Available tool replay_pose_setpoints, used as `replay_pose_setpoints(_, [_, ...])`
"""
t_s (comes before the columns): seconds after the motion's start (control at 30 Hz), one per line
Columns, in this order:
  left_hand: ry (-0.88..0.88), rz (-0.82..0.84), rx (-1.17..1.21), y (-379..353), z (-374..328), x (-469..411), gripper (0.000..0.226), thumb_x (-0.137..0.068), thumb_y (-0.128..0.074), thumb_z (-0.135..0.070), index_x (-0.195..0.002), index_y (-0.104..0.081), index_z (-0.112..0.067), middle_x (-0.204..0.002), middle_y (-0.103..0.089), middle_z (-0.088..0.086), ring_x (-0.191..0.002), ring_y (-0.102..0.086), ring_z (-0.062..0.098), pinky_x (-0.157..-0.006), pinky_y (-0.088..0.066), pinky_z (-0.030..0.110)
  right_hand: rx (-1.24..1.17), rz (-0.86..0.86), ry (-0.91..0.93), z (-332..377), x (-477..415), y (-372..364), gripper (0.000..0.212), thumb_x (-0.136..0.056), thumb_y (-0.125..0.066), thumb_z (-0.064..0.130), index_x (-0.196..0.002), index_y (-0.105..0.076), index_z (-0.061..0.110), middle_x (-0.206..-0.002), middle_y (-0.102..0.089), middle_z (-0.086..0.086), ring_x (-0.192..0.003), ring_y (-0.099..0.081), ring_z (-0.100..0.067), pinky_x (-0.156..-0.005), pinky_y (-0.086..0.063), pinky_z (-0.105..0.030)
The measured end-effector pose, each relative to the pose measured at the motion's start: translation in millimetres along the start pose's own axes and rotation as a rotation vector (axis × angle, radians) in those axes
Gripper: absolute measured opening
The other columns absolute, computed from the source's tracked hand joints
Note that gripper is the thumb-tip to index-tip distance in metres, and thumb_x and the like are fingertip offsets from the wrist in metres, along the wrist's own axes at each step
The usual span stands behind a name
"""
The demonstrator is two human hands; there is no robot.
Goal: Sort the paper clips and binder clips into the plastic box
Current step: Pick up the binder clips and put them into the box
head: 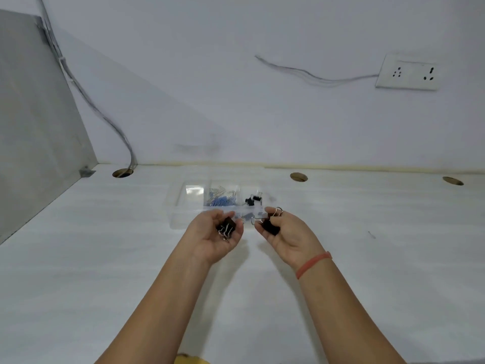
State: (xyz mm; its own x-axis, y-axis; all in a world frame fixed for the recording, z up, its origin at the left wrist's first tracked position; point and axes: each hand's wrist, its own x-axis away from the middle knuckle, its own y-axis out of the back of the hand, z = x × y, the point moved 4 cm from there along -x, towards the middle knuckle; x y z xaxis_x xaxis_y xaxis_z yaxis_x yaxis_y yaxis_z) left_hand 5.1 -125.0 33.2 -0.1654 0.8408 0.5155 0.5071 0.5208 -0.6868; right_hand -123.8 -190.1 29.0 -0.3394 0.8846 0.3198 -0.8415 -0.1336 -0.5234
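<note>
a matt white desk [367, 258] with a faint streaked grain is seen against a plain white wall; three round cable holes are cut along its far edge, behind the plastic box [181, 210]. the box is clear, rectangular and divided into compartments, its long axis running left to right along the desk. blue and silver paper clips [223, 199] are heaped in its far middle compartment, and small black binder clips [252, 199] with wire handles lie in the compartment right of them. no writing can be read anywhere.

just in front of the box, the left hand [216, 237] is held palm up and cupped loosely open, with a small cluster of black binder clips [226, 228] resting in it, their wire handles pointing toward the person. the right hand [287, 236], beside it and not touching, is closed in a grip on a larger black binder clip [270, 225], its wire loops jutting toward the box. a red band [313, 264] is worn on the right wrist. a white wall socket [408, 74] is mounted above and right of the box.
</note>
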Motion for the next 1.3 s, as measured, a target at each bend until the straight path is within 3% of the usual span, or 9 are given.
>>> replay_pose_setpoints(0.23, [-0.097, 0.001, -0.042, -57.3, -43.8, -56.9, 0.038, -0.096, -0.032, -0.023, -0.092, -0.058, 0.004, -0.093, -0.043, 0.016, -0.073, -0.046, 0.023, -0.077, -0.048, 0.033, 0.296, -0.046, 0.068, 68.5, -55.6, -27.5, 0.026, -0.090, -0.032, -0.014, -0.078, -0.048, 0.002, -0.083, -0.046, -0.015, -0.084, -0.053, -0.024, -0.092, -0.049, -0.039])
replay_pose_setpoints(0.37, [-0.129, -0.057, -0.275, -84.7, -50.6, -98.2, 0.033, -0.093, -0.034, -0.019, -0.085, -0.059, 0.001, -0.093, -0.047, 0.016, -0.075, -0.047, 0.026, -0.075, -0.044, 0.036, 0.680, -0.061, 0.057, 79.9, -107.2, -30.8, 0.013, -0.088, -0.044, -0.001, -0.097, -0.046, 0.007, -0.100, -0.049, -0.012, -0.089, -0.055, -0.024, -0.079, -0.051, -0.029])
replay_pose_setpoints(0.53, [-0.115, -0.141, -0.651, -89.6, -50.0, -137.8, 0.031, -0.093, -0.037, -0.012, -0.114, -0.055, 0.001, -0.126, -0.050, 0.021, -0.130, -0.040, 0.032, -0.106, -0.031, 0.040, 1.244, -0.037, -0.004, 69.5, -134.2, -36.4, 0.018, -0.085, -0.040, -0.003, -0.072, -0.047, 0.007, -0.069, -0.049, -0.011, -0.081, -0.061, -0.028, -0.084, -0.049, -0.031])
replay_pose_setpoints(0.67, [-0.205, -0.208, -0.803, -87.3, -53.9, -147.2, 0.021, -0.094, -0.041, -0.006, -0.108, -0.054, 0.003, -0.103, -0.048, 0.018, -0.095, -0.047, 0.029, -0.083, -0.038, 0.034, 1.357, -0.078, 0.139, 70.2, -143.8, -32.3, 0.013, -0.077, -0.051, -0.005, -0.073, -0.063, -0.005, -0.069, -0.063, -0.016, -0.070, -0.068, -0.030, -0.071, -0.059, -0.035])
replay_pose_setpoints(0.77, [-0.318, -0.207, -0.816, -85.1, -49.6, -135.8, 0.022, -0.093, -0.042, -0.005, -0.102, -0.062, -0.006, -0.098, -0.054, 0.013, -0.093, -0.054, 0.029, -0.083, -0.046, 0.036, 1.178, -0.101, 0.191, 72.3, -130.8, -23.3, 0.018, -0.071, -0.055, -0.006, -0.072, -0.070, 0.003, -0.084, -0.073, -0.021, -0.083, -0.071, -0.035, -0.081, -0.058, -0.047])
replay_pose_setpoints(0.93, [-0.432, -0.160, -0.704, -76.6, -26.0, -88.8, 0.026, -0.089, -0.043, 0.002, -0.079, -0.063, -0.011, -0.081, -0.060, 0.007, -0.075, -0.055, 0.019, -0.067, -0.046, 0.027, 0.712, -0.110, 0.244, 69.3, -71.6, 4.5, 0.029, -0.082, -0.046, -0.009, -0.069, -0.063, 0.011, -0.072, -0.067, -0.012, -0.061, -0.064, -0.023, -0.076, -0.059, -0.036])
replay_pose_setpoints(1.07, [-0.422, -0.024, -0.670, -76.4, 10.5, -41.9, 0.017, -0.090, -0.049, -0.004, -0.084, -0.064, -0.008, -0.076, -0.063, 0.005, -0.067, -0.056, 0.017, -0.067, -0.047, 0.025, 1.181, -0.274, 0.528, 66.1, -13.1, 52.9, 0.020, -0.081, -0.064, 0.014, -0.100, -0.070, 0.018, -0.104, -0.071, 0.000, -0.091, -0.067, -0.017, -0.090, -0.049, -0.027])
replay_pose_setpoints(1.17, [-0.367, 0.065, -0.733, -74.5, 42.5, -19.1, 0.015, -0.091, -0.051, -0.008, -0.085, -0.064, -0.009, -0.080, -0.065, 0.005, -0.071, -0.059, 0.017, -0.073, -0.049, 0.027, 1.572, -0.134, 0.432, 57.2, 33.0, 105.0, 0.062, -0.079, -0.069, 0.038, -0.136, -0.047, 0.025, -0.151, -0.036, 0.002, -0.140, -0.031, -0.017, -0.111, -0.022, -0.026])
replay_pose_setpoints(1.3, [-0.219, 0.137, -0.846, -63.8, 89.4, -7.3, 0.011, -0.090, -0.053, -0.011, -0.088, -0.065, -0.009, -0.087, -0.068, 0.008, -0.074, -0.060, 0.019, -0.076, -0.051, 0.028, 1.839, -0.092, -0.098, 36.2, 75.8, 194.8, 0.114, -0.058, -0.070, 0.067, -0.148, -0.004, 0.044, -0.159, 0.017, 0.007, -0.146, 0.021, -0.024, -0.117, 0.006, -0.052])
